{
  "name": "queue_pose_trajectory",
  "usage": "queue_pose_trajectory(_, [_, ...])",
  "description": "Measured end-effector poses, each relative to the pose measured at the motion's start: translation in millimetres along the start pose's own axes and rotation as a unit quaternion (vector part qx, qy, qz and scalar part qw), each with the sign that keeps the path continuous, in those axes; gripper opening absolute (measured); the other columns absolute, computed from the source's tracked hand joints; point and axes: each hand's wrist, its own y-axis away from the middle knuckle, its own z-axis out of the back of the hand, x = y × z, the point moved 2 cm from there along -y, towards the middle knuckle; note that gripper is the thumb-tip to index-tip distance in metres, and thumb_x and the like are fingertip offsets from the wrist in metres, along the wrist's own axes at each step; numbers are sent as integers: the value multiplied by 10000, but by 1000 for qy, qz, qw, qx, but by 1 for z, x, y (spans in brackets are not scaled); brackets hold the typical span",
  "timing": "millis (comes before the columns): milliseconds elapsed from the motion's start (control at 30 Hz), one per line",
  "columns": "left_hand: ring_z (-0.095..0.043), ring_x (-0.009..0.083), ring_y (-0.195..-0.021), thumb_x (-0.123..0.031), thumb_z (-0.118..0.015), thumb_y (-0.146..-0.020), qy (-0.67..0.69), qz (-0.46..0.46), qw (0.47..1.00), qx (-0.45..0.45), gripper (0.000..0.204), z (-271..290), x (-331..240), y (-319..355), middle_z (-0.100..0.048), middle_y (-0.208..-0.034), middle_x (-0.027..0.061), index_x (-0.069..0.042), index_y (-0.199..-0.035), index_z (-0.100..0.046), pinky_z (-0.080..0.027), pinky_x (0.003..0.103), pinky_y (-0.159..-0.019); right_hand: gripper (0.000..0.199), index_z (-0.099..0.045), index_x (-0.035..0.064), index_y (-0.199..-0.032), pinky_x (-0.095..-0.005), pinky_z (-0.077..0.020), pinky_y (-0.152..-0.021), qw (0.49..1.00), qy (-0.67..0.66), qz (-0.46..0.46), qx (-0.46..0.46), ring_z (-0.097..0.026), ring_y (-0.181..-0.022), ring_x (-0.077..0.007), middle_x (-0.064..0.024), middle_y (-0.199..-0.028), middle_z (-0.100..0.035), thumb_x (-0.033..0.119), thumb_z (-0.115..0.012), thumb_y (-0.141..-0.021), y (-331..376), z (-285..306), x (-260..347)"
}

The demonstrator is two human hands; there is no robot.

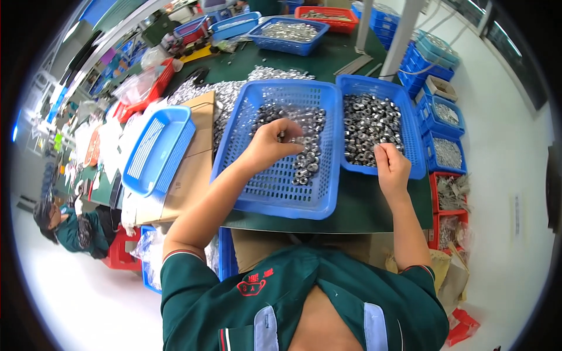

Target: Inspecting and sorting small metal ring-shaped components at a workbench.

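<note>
Small, shiny, ring-shaped metal parts, like nuts or collars, lie in two blue plastic baskets on the dark green table. My left hand (268,145) hovers over the wide left basket (275,202), thumb and curled fingers apart above a loose spread of metal parts (307,164); the view around its fingertips is slightly smeared. The narrower right basket (417,158) holds a denser heap of the metal parts (369,126). At its near edge, my right hand (393,169) is closed with thumb and forefinger pinched together; whatever lies between them is hidden.
Loose silvery pieces (275,73) are piled behind the left basket. An upright blue tray (159,151) stands on cardboard (196,167) to the left. Filled blue bins (448,114) and red bins (449,193) line the right side. Another person (76,225) sits at far left.
</note>
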Motion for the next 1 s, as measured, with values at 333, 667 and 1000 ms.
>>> queue_pose_trajectory(333, [-526, 110, -719, -147, -744, -720, -88, -50, 982, 157, 260, -68, -54, -81, -585, -764, 28, -6, -908, -634, -448, 265, -669, 132, -608, 8, -848, -294, -440, -528, 980, 8, -73, -185, -553, -541, -175, -91, -657, -591, 131, -595, -895, 14, 30, -31])
queue_pose_trajectory(667, [-630, 325, -843, -144, -699, -658, -308, -177, 926, 132, 203, -200, -21, -187, -657, -853, 131, -90, -849, -659, -506, 423, -719, 109, -603, 24, -842, -337, -451, -531, 986, 55, 3, -160, -585, -575, -279, -123, -700, -609, 127, -612, -877, 14, 23, -32])
queue_pose_trajectory(1000, [-612, 327, -889, -196, -649, -751, -237, -247, 939, 36, 197, -151, -57, -157, -638, -910, 145, -83, -911, -670, -496, 409, -783, 120, -620, 20, -852, -341, -458, -544, 984, 87, -40, -149, -584, -579, -263, -127, -707, -613, 137, -618, -880, 12, 30, -31])
